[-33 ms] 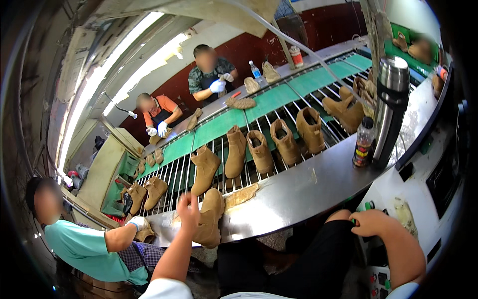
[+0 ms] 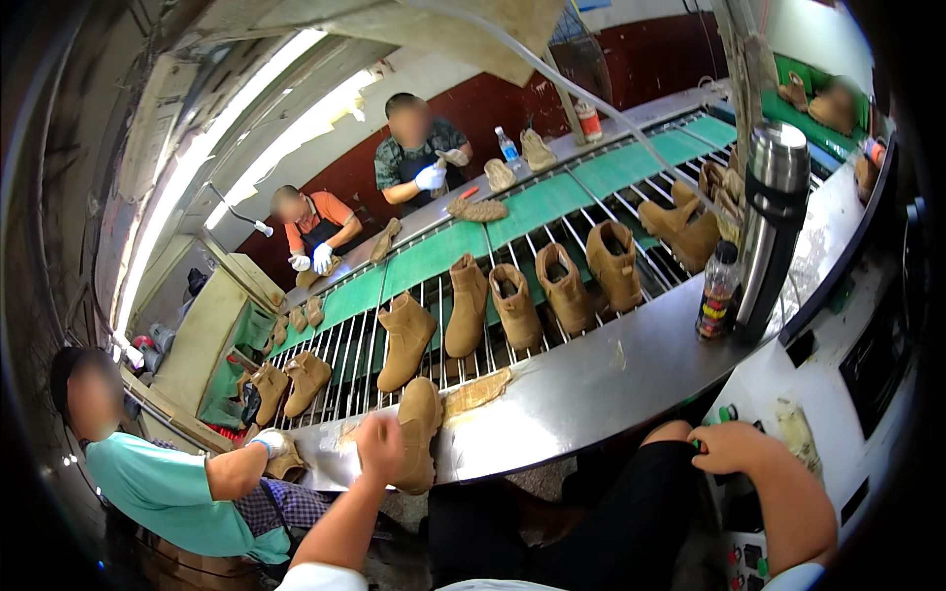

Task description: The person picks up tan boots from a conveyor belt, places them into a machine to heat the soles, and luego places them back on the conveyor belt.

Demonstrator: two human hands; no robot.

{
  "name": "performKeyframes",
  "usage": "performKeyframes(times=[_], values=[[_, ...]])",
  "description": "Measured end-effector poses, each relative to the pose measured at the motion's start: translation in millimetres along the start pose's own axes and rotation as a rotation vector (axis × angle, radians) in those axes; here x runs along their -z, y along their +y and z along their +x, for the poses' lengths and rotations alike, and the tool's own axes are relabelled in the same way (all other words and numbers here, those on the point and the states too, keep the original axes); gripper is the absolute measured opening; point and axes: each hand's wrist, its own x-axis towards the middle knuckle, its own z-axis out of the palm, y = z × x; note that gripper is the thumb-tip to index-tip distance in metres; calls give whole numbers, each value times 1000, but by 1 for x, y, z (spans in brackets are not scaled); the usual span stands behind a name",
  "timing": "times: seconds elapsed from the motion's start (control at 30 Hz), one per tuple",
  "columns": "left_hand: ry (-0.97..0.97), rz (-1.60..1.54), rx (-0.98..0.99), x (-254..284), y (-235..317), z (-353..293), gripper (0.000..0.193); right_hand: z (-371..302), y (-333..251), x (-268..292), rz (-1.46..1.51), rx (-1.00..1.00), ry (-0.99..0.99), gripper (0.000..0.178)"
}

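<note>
My left hand (image 2: 379,446) is beside a tan ankle boot (image 2: 421,426) at the near edge of the metal bench. Its fingers are curled, slightly blurred, and close against the boot's side; whether they grip anything is hidden. That boot points toe upward, its sole facing right. Over on the right, my right hand (image 2: 731,447) is closed at the edge of a white machine panel (image 2: 778,389). A small green button (image 2: 696,445) shows at its fingertips. Several more tan boots (image 2: 466,305) stand on the roller rack beyond the bench.
A steel flask (image 2: 774,222) and a dark-capped bottle (image 2: 717,295) stand at the bench's right. A tan stained patch (image 2: 477,391) lies on the metal edge. A person in a teal shirt (image 2: 163,497) works at my left; two others work across the green belt (image 2: 537,207).
My left hand has moved down alongside the boot, uncovering less of its shaft. The boot is nearly where it was. My right hand stays at the panel.
</note>
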Motion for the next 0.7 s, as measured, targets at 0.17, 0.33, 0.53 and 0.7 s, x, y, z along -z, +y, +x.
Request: performKeyframes(times=[0.17,0.33,0.53,0.7], values=[[-394,-212,729,63,43,-248,25,9,10,-12,-38,31,42,46],[-492,-843,1683,115,45,-302,34,6,5,-5,-37,32,-7,47],[-511,-1002,1748,113,28,-305,30,6,9,-15,-40,43,26,45],[-522,-1045,1763,113,21,-304,28,11,15,-15,-45,53,50,45]])
